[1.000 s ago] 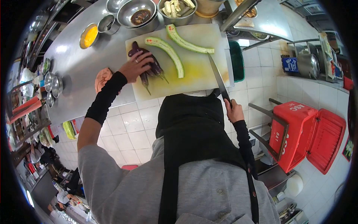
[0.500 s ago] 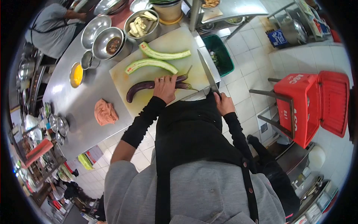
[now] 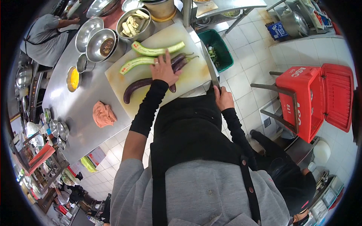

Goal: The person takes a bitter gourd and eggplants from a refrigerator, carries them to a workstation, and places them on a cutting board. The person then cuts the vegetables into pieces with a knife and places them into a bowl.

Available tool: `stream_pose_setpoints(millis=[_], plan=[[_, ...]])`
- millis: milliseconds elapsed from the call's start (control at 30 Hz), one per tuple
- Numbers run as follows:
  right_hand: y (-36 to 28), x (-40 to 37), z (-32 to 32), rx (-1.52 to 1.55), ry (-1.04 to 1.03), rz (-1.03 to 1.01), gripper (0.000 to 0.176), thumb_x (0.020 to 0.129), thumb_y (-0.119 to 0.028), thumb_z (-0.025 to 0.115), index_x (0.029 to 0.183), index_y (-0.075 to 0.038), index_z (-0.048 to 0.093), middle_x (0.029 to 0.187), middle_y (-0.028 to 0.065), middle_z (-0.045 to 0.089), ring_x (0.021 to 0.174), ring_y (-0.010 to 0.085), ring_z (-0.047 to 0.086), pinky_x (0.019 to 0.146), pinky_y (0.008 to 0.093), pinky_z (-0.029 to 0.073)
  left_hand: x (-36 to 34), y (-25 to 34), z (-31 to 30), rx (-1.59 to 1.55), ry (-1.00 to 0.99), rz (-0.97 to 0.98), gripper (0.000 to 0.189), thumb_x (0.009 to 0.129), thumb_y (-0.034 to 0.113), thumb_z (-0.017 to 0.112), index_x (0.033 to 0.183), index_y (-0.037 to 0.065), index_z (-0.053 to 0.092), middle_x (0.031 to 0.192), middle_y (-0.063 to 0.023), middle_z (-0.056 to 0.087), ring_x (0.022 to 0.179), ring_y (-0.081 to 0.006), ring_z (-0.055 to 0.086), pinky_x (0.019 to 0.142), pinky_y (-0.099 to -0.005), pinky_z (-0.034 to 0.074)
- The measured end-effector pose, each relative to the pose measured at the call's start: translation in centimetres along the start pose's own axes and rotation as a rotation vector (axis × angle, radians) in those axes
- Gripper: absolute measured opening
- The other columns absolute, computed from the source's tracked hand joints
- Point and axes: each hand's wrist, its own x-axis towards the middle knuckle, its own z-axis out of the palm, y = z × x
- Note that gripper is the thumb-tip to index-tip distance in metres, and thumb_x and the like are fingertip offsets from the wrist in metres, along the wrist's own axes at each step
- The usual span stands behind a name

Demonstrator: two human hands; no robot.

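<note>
My left hand (image 3: pixel 166 71) lies with its fingers spread over two purple eggplants, its fingertips reaching the lower gourd half (image 3: pixel 135 64). One eggplant (image 3: pixel 132 89) curves out to the left under the wrist; the other eggplant (image 3: pixel 178 64) slants beneath the palm, its stem to the upper right. A second long green gourd half (image 3: pixel 158 49), pale cut face up with red spots at one end, rests above them. All lie on a white cutting board (image 3: pixel 117 81). Off the board's right edge, my right hand (image 3: pixel 225 98) grips a large knife (image 3: pixel 212 69), blade pointing away from me.
Behind the board stands a metal bowl (image 3: pixel 151 29) of cut pieces. Metal bowls (image 3: pixel 100 45) and a bowl of yellow liquid (image 3: pixel 74 78) line the left, near a pink cloth (image 3: pixel 104 113). A green bin (image 3: pixel 225 56) and red cooler (image 3: pixel 290 88) are right. A co-worker (image 3: pixel 47 39) stands upper left.
My left hand has loosened from around the eggplants and spread forward toward the lower gourd half. One eggplant has turned to a steeper slant. My right hand keeps the knife at the board's right side.
</note>
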Motion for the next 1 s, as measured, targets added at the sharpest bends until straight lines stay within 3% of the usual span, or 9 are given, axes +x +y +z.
stream_pose_setpoints(millis=[67, 167, 367, 467, 600, 700, 900, 1000], plan=[[-0.3, -0.6, -0.8, -0.076, 0.016, -0.004, 0.048, 0.105, -0.046, 0.054, 0.095, 0.000, 0.056, 0.075, 0.0337, 0.066, 0.073, 0.0539, 0.066, 0.065, 0.0610, 0.053, -0.6, 1.1, -1.7, 0.019, 0.051, -0.060, 0.105, 0.080, 0.048, 0.079, 0.163, 0.010, 0.026, 0.136, -0.0204, 0.049, 0.127, -0.0397, 0.047, 0.105, -0.0551, 0.037], [-1.2, -1.9, -2.3, -0.202, 0.009, -0.036, 0.046, 0.105, -0.046, 0.053, 0.096, -0.001, 0.055, 0.072, 0.0307, 0.067, 0.070, 0.0507, 0.068, 0.062, 0.0590, 0.054, -1.3, 1.2, 0.9, -0.039, 0.209, 0.177, 0.093, 0.080, 0.038, 0.079, 0.157, 0.006, 0.037, 0.135, -0.0197, 0.050, 0.126, -0.0376, 0.047, 0.109, -0.0545, 0.032], [-2.3, -4.2, -3.9, -0.285, -0.064, -0.090, 0.044, 0.106, -0.044, 0.051, 0.094, -0.001, 0.053, 0.068, 0.0266, 0.066, 0.065, 0.0467, 0.069, 0.057, 0.0553, 0.056, -2.1, 2.9, 5.2, -0.009, 0.168, 0.289, 0.086, 0.082, 0.028, 0.077, 0.153, 0.001, 0.039, 0.133, -0.0207, 0.051, 0.127, -0.0376, 0.046, 0.110, -0.0509, 0.033], [-1.8, -4.2, -3.8, -0.315, -0.037, -0.119, 0.043, 0.106, -0.043, 0.052, 0.093, -0.002, 0.052, 0.066, 0.0256, 0.066, 0.062, 0.0455, 0.069, 0.054, 0.0542, 0.055, -1.6, 4.1, 4.5, -0.057, 0.153, 0.215, 0.082, 0.078, 0.017, 0.072, 0.151, -0.003, 0.041, 0.132, -0.0197, 0.051, 0.124, -0.0374, 0.047, 0.111, -0.0493, 0.033], [-1.8, -4.3, -3.8, -0.318, -0.023, -0.152, 0.043, 0.106, -0.043, 0.053, 0.092, -0.002, 0.050, 0.065, 0.0263, 0.065, 0.061, 0.0464, 0.067, 0.052, 0.0549, 0.054, -1.2, 4.4, 4.8, -0.195, 0.177, 0.154, 0.081, 0.082, 0.018, 0.075, 0.151, -0.004, 0.039, 0.137, -0.0228, 0.047, 0.130, -0.0403, 0.045, 0.112, -0.0500, 0.036], [-2.3, -4.2, -4.0, -0.287, -0.039, -0.152, 0.045, 0.106, -0.045, 0.052, 0.093, -0.002, 0.049, 0.065, 0.0281, 0.064, 0.062, 0.0492, 0.066, 0.053, 0.0579, 0.052, -1.6, 3.9, 4.2, -0.432, 0.189, 0.138, 0.069, 0.084, 0.014, 0.076, 0.144, -0.004, 0.045, 0.139, -0.0255, 0.046, 0.132, -0.0454, 0.045, 0.111, -0.0508, 0.039], [-2.7, -3.8, -4.0, -0.309, -0.059, -0.165, 0.041, 0.106, -0.041, 0.053, 0.093, -0.002, 0.049, 0.065, 0.0263, 0.065, 0.061, 0.0469, 0.067, 0.052, 0.0558, 0.053, -2.0, 3.7, 3.9, -0.391, 0.240, 0.248, 0.040, 0.084, 0.011, 0.074, 0.115, -0.003, 0.054, 0.138, -0.0277, 0.047, 0.125, -0.0470, 0.052, 0.107, -0.0507, 0.044], [-2.7, -3.9, -4.5, -0.283, -0.070, -0.169, 0.043, 0.106, -0.042, 0.053, 0.093, -0.001, 0.048, 0.064, 0.0282, 0.063, 0.061, 0.0493, 0.066, 0.053, 0.0579, 0.052, -1.9, 4.4, 4.7, -0.381, 0.300, 0.182, 0.039, 0.081, 0.009, 0.073, 0.113, -0.003, 0.055, 0.135, -0.0276, 0.050, 0.126, -0.0459, 0.052, 0.107, -0.0504, 0.045]])
